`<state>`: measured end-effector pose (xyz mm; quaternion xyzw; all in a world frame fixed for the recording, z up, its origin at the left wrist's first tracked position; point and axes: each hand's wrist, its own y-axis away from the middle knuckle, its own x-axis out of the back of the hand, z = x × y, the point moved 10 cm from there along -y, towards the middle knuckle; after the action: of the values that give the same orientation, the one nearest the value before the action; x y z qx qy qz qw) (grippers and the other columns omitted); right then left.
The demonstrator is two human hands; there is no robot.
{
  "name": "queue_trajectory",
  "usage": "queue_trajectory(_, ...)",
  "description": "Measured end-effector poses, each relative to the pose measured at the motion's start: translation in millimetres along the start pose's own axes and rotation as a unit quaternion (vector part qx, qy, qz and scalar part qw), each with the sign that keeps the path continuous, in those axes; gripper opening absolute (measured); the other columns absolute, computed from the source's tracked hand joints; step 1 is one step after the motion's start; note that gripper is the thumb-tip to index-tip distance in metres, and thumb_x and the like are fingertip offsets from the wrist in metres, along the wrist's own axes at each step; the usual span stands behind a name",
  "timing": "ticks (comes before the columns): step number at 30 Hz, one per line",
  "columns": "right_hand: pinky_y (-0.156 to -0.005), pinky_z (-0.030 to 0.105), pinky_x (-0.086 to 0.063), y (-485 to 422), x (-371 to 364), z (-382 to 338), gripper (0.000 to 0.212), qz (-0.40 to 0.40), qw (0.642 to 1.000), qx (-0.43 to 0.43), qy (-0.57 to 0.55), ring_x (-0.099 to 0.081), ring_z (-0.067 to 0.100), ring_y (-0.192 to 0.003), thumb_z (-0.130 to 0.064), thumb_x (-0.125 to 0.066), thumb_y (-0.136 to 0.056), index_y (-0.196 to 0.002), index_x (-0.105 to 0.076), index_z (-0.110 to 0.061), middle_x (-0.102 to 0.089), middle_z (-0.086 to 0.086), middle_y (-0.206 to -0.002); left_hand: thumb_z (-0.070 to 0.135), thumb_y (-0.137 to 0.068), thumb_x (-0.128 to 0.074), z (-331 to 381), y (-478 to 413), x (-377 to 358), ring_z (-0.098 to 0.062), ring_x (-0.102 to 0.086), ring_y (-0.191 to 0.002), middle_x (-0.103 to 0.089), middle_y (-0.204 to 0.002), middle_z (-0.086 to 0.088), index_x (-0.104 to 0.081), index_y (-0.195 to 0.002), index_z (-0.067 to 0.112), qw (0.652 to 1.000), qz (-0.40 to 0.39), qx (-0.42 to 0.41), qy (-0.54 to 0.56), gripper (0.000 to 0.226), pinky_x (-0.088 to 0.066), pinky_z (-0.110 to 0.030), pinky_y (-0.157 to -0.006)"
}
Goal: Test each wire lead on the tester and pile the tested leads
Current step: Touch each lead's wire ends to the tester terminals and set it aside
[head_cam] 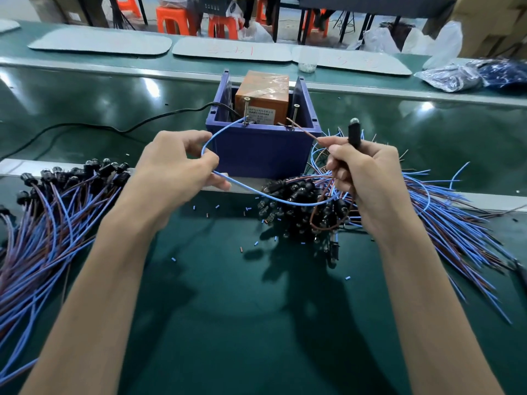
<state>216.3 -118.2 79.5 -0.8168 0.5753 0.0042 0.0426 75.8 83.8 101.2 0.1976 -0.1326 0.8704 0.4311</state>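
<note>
Left hand (182,163) pinched the blue wire (258,193) between thumb and fingertips, and its far tip reached the foot of the left screw (247,108) on the orange tester (262,92), which sat in a purple bin (262,149). Right hand (368,178) gripped the lead's black lamp holder (354,132), bulb up, and pinched the brown wire (303,130), its tip just beside the right screw (296,115); whether they touched, I could not tell. Piles of leads lay on the desk (228,295), one left (51,212) and one right (445,212).
</note>
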Motion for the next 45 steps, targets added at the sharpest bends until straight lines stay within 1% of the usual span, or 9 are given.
queue_trajectory(3,-0.037,0.014,-0.029,-1.5,6.7,1.2,0.025,0.032,0.999,-0.001,-0.011,-0.037,0.003,-0.042,0.006,-0.048,-0.089,-0.084,-0.07,-0.004,-0.052,-0.005,-0.049,0.004,-0.086,-0.049,0.2,-2.7,1.4,-0.012,-0.071,-0.059,-0.059,-0.066,0.014,-0.064,-0.056,0.048,1.0,-0.002,-0.018,0.003,0.056,-0.046,-0.031,-0.097)
queue_trajectory(8,-0.038,0.014,-0.033,-2.6,15.5,1.9,0.028,0.076,0.997,0.002,-0.025,-0.04,0.003,-0.042,0.005,-0.047,-0.087,-0.079,-0.07,-0.009,-0.054,-0.004,-0.05,0.004,-0.087,-0.049,2.4,-5.2,4.5,-0.01,-0.071,-0.059,-0.061,-0.058,0.022,-0.064,-0.055,0.053,0.998,0.003,-0.054,0.011,0.061,-0.045,-0.009,-0.058)
queue_trajectory(14,-0.04,0.014,-0.037,-2.9,23.7,2.5,0.027,0.115,0.993,0.005,-0.032,-0.042,0.002,-0.041,0.003,-0.048,-0.087,-0.079,-0.07,-0.01,-0.054,-0.008,-0.046,0.002,-0.087,-0.049,2.1,-6.6,5.0,-0.01,-0.071,-0.058,-0.061,-0.062,0.013,-0.064,-0.051,0.045,0.999,0.009,-0.046,0.011,0.058,-0.035,-0.008,-0.042)
queue_trajectory(16,-0.04,0.013,-0.037,-3.1,26.2,1.8,0.026,0.126,0.991,0.006,-0.034,-0.042,0.002,-0.041,0.003,-0.048,-0.087,-0.079,-0.07,-0.01,-0.054,-0.008,-0.047,0.003,-0.087,-0.049,2.8,-6.0,2.3,-0.01,-0.071,-0.058,-0.06,-0.073,0.007,-0.064,-0.053,0.041,0.999,0.002,-0.045,0.01,0.054,-0.041,-0.009,-0.047)
queue_trajectory(20,-0.04,0.013,-0.037,-3.0,29.7,0.3,0.027,0.136,0.99,0.01,-0.034,-0.042,0.003,-0.042,0.002,-0.049,-0.087,-0.077,-0.07,-0.011,-0.054,-0.004,-0.052,0.002,-0.086,-0.048,4.1,-4.2,-1.0,-0.013,-0.071,-0.059,-0.059,-0.076,0.01,-0.065,-0.056,0.047,0.999,-0.011,-0.034,0.011,0.057,-0.048,-0.029,-0.093)
queue_trajectory(24,-0.041,0.014,-0.038,-2.4,30.5,0.5,0.027,0.14,0.989,0.009,-0.034,-0.043,0.003,-0.043,0.001,-0.05,-0.088,-0.075,-0.069,-0.012,-0.054,-0.003,-0.054,0.001,-0.087,-0.047,7.1,-1.5,-2.7,-0.011,-0.071,-0.058,-0.061,-0.064,0.023,-0.066,-0.061,0.056,0.999,-0.018,-0.035,-0.004,0.064,-0.05,-0.021,-0.082)
queue_trajectory(27,-0.04,0.014,-0.038,-2.4,32.4,0.4,0.025,0.149,0.988,0.01,-0.047,-0.043,0.003,-0.041,0.0,-0.052,-0.088,-0.072,-0.067,-0.011,-0.054,-0.005,-0.05,-0.001,-0.088,-0.046,7.7,1.1,-3.2,-0.012,-0.071,-0.057,-0.06,-0.062,0.026,-0.066,-0.061,0.057,0.999,-0.021,-0.031,-0.006,0.067,-0.052,-0.034,-0.092)
queue_trajectory(39,-0.04,0.013,-0.038,-4.8,33.9,1.9,0.026,0.148,0.987,0.011,-0.054,-0.042,0.002,-0.041,0.001,-0.049,-0.088,-0.078,-0.07,-0.011,-0.053,-0.009,-0.047,0.001,-0.089,-0.049,0.3,-2.5,-5.4,-0.013,-0.071,-0.058,-0.06,-0.072,0.019,-0.064,-0.11,0.025,1.0,-0.008,-0.007,0.017,0.035,-0.051,-0.034,-0.095)
queue_trajectory(45,-0.041,0.013,-0.037,-4.4,29.8,-0.6,0.024,0.124,0.991,0.016,-0.047,-0.043,0.002,-0.042,0.0,-0.052,-0.087,-0.074,-0.068,-0.011,-0.055,-0.009,-0.046,0.001,-0.09,-0.049,0.8,-2.0,-4.0,-0.013,-0.071,-0.058,-0.062,-0.064,0.027,-0.064,-0.09,0.036,1.0,-0.012,-0.007,0.0,0.038,-0.051,-0.033,-0.094)
